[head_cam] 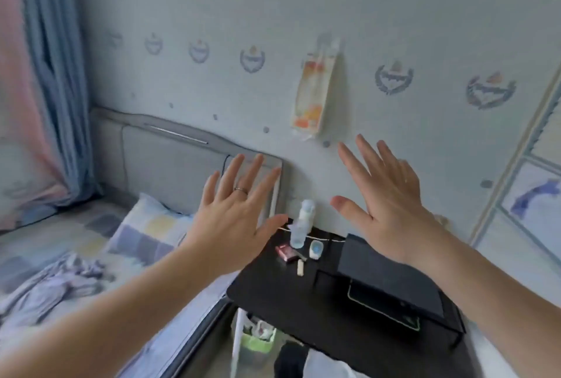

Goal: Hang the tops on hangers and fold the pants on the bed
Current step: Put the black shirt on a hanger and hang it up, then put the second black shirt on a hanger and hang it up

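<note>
A: Your hands hold something?
B: No, your left hand [233, 219] and right hand [391, 210] are spread, empty.
A: The clothes?
B: A crumpled lilac cloth [45, 286] lies on the bed [79, 229], lower left of your left hand.

No legible text or labels anywhere.
</note>
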### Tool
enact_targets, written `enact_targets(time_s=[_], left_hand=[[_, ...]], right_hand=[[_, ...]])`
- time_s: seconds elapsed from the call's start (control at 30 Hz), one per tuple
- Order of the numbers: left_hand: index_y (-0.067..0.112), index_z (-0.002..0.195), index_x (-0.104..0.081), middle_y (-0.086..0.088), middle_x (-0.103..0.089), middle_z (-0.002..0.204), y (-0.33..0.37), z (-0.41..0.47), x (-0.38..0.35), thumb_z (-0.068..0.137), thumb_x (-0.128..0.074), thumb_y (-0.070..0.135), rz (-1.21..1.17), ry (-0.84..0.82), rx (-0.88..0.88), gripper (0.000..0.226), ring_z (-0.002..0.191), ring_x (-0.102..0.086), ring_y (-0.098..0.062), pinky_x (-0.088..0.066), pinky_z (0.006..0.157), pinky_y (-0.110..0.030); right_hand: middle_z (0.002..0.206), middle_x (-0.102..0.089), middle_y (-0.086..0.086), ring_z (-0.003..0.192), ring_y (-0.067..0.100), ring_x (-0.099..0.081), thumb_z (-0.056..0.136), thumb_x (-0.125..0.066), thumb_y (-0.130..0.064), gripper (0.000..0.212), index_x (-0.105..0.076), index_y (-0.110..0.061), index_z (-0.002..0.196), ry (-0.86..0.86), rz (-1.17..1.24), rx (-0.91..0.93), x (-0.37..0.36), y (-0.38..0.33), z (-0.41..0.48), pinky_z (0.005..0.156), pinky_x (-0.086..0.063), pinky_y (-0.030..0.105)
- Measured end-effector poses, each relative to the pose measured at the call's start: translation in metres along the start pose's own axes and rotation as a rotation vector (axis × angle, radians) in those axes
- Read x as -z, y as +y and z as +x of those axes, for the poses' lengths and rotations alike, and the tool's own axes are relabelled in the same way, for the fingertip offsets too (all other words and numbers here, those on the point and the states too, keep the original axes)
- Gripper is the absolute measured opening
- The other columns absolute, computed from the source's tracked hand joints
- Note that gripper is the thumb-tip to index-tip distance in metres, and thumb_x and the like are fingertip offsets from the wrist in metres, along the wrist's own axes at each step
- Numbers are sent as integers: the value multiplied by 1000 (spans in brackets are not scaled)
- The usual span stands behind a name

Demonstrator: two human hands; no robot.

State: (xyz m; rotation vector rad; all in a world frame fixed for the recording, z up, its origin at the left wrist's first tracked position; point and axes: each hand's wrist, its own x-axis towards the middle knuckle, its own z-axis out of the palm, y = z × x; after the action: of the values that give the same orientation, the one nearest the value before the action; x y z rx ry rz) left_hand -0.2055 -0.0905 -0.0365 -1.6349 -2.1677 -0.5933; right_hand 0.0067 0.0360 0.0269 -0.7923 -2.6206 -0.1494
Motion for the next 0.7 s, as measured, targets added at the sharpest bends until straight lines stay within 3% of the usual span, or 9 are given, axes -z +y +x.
enact_targets(time_s=[0.17, 0.3, 0.4, 0.57, 0.7], left_hand=[[41, 157, 2, 11, 16, 166, -117, -126, -9, 79, 0, 77, 31, -132, 343, 85, 150, 26, -16, 10, 121, -46], [41, 157, 7, 10, 19, 165, -183, -221, -17, 76, 6, 79, 86, -243, 598, 89, 150, 26, -18, 8, 123, -49], [42, 156, 7, 11, 18, 166, -219, -277, -24, 75, 5, 81, 73, -285, 783, 91, 151, 24, -17, 5, 123, -50], [41, 157, 7, 9, 16, 166, -277, -337, -37, 79, -1, 81, 37, -384, 1041, 88, 151, 23, -18, 6, 123, -49], [40, 158, 2, 8, 11, 167, -325, -363, -44, 96, -22, 71, -9, -401, 1212, 74, 152, 20, -18, 3, 123, -49]], right_hand=[[163, 23, -15, 150, 14, 25, 78, 0, -82, 75, 26, -57, 144, -169, 103, 198, -103, -118, 28, 122, 7, 51], [163, 23, -17, 150, 13, 24, 76, 1, -82, 79, 21, -55, 148, -330, 171, 365, -173, -212, 40, 121, 8, 49], [163, 22, -18, 149, 11, 25, 75, 1, -83, 73, 28, -61, 140, -431, 244, 483, -220, -275, 46, 121, 10, 47], [163, 19, -19, 149, 9, 23, 59, 19, -94, 81, 27, -66, 135, -567, 336, 637, -287, -370, 69, 119, 12, 45], [164, 19, -18, 151, 13, 21, 60, 14, -95, 82, 28, -65, 135, -673, 357, 740, -327, -435, 97, 119, 9, 49]])
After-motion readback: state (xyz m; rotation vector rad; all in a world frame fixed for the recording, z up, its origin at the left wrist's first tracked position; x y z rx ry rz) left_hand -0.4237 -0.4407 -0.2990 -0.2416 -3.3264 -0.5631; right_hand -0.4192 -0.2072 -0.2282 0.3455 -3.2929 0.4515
